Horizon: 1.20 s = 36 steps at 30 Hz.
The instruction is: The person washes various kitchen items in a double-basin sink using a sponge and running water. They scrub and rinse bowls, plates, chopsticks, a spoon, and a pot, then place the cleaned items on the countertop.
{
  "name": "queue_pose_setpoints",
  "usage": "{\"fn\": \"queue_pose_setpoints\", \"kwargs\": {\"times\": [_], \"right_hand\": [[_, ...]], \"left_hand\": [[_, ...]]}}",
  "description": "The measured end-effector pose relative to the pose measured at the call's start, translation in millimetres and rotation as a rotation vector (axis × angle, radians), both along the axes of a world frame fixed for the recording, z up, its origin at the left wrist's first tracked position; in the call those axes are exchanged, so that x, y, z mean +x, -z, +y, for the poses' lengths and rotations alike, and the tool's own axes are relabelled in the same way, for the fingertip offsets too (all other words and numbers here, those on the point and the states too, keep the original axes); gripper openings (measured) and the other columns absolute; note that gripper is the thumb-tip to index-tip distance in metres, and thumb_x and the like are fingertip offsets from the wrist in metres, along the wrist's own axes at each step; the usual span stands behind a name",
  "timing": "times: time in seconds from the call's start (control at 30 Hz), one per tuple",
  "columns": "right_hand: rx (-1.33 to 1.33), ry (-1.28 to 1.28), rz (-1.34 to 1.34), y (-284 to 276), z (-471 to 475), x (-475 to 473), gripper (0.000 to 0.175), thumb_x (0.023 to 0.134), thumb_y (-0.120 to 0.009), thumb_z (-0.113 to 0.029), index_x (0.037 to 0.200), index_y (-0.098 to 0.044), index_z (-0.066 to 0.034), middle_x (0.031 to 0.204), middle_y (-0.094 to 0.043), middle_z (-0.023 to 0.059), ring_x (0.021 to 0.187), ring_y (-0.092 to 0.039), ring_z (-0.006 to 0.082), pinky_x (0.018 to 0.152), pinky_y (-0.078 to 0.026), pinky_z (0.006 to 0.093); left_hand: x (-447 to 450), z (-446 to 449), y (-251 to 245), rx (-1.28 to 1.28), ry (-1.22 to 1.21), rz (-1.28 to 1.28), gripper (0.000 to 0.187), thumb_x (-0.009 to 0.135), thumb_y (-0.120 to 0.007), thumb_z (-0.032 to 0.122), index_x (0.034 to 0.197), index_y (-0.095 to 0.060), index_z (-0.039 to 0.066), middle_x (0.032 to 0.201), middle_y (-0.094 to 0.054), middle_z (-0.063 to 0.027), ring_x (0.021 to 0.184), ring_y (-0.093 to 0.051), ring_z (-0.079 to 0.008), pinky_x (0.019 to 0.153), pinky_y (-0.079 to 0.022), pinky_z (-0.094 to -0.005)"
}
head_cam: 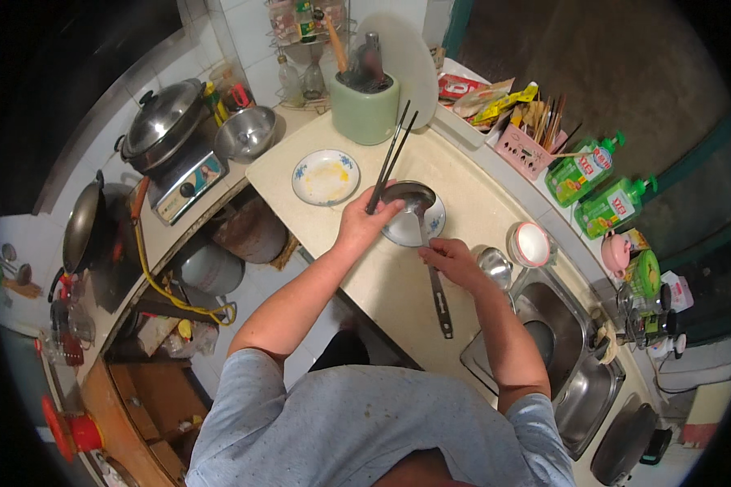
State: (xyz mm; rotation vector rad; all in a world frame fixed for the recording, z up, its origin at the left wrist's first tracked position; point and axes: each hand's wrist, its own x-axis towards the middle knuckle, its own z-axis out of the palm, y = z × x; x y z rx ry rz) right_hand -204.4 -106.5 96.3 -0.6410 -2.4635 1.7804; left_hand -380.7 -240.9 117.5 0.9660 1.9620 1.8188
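My left hand grips a pair of dark chopsticks, their tips pointing away from me. Its thumb reaches to the bowl of a metal ladle. My right hand is closed around the ladle's handle, whose slotted end hangs towards me. Beneath the ladle, partly hidden by it, a white plate with blue flowers rests on the pale countertop. A similar plate to the left bears yellow smears.
At right are a white bowl with a red rim, a metal ladle or bowl and a steel sink. A green knife block stands at the back. Green detergent bottles line the ledge. A lidded pot sits on the left-hand stove.
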Motion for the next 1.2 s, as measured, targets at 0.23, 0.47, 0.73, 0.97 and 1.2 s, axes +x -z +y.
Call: {"fn": "queue_pose_setpoints", "kwargs": {"times": [0.23, 0.47, 0.73, 0.97, 1.2], "right_hand": [[0.033, 0.066, 0.077, -17.8, 1.8, -92.8, 0.027, 0.089, -0.063, -0.028, 0.083, -0.065, -0.0010, 0.066, -0.056, -0.0002, 0.062, -0.049, 0.0071, 0.056, -0.040, 0.0256], [-0.096, 0.345, 0.286, -62.7, -2.7, -169.3, 0.020, 0.091, -0.062, -0.021, 0.101, -0.067, -0.0045, 0.073, -0.059, -0.0026, 0.066, -0.051, 0.0039, 0.058, -0.043, 0.0215], [-0.188, 0.698, 0.074, -15.5, -12.8, -82.4, 0.019, 0.091, -0.062, -0.021, 0.101, -0.069, -0.0057, 0.076, -0.062, -0.0033, 0.065, -0.052, 0.0035, 0.056, -0.044, 0.0211], [-0.279, 0.893, -0.018, 8.0, -39.6, -31.6, 0.017, 0.091, -0.062, -0.019, 0.097, -0.070, -0.0064, 0.069, -0.056, -0.0066, 0.059, -0.047, 0.0020, 0.053, -0.042, 0.0194], [-0.303, 0.931, -0.023, 13.9, -41.8, -34.7, 0.016, 0.091, -0.062, -0.018, 0.095, -0.070, -0.0058, 0.067, -0.055, -0.0062, 0.057, -0.045, 0.0022, 0.053, -0.042, 0.0200]], "left_hand": [[-118.8, 12.5, -56.0, -0.229, -0.029, 0.798, 0.022, 0.087, -0.063, 0.029, 0.098, -0.063, 0.010, 0.080, -0.066, -0.0125, 0.069, -0.064, -0.0325, 0.060, -0.050, -0.0403], [-282.6, 44.2, -183.0, -0.271, -0.246, 1.296, 0.028, 0.084, -0.062, 0.025, 0.110, -0.051, 0.020, 0.084, -0.065, -0.0118, 0.075, -0.064, -0.0336, 0.060, -0.051, -0.0442], [-397.7, 103.1, -268.5, -0.234, -0.444, 1.624, 0.025, 0.087, -0.058, 0.028, 0.110, -0.053, 0.019, 0.089, -0.066, -0.0095, 0.075, -0.063, -0.0313, 0.065, -0.049, -0.0426], [-419.6, 149.9, -277.7, -0.296, -0.390, 1.579, 0.019, 0.087, -0.053, 0.026, 0.102, -0.056, 0.015, 0.083, -0.064, -0.0120, 0.078, -0.063, -0.0325, 0.066, -0.048, -0.0439], [-419.8, 171.7, -304.5, 0.000, -0.607, 1.212, 0.034, 0.088, -0.048, 0.038, 0.096, -0.065, 0.010, 0.090, -0.067, -0.0120, 0.083, -0.061, -0.0331, 0.076, -0.046, -0.0429]]}}
